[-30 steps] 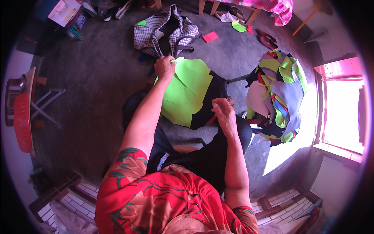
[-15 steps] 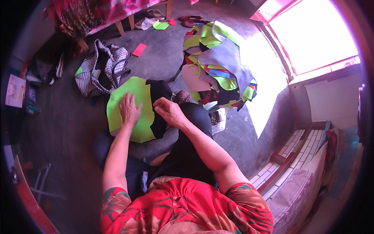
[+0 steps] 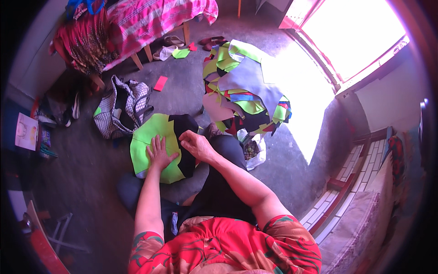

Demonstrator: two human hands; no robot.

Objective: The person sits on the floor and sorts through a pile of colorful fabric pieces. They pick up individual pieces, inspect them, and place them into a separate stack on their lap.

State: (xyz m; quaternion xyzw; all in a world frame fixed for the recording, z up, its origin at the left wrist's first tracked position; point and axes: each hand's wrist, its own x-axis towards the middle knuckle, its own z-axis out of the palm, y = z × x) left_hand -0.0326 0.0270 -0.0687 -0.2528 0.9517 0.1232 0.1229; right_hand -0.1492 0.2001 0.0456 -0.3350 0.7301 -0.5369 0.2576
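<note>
Seated on the grey floor, working a bright green cloth piece that lies with a black cloth piece over the lap, just ahead of the knees at about 11 o'clock from the body. Left hand pressed flat on the green piece, fingers spread and open, gripping nothing. Right hand at the 2 o'clock side of the left, just beside it, resting on the black piece where the two colours meet; fingers curled down and bunched, seemingly pinching the cloth edge, though whether anything small sits in that pinch cannot be told. Compared with a second ago: left arm no longer stretched out to the far top edge of the green piece but drawn back onto its middle, right hand brought from the lap's near side up to the seam line, both hands now close together. Judged from that: spreading done, cloth held down and smoothed, attention now on the join. At 1 o'clock, well apart, a heap of coloured cloth pieces; at 10 o'clock, a checked bag; near the right knee, a white plastic bag.
</note>
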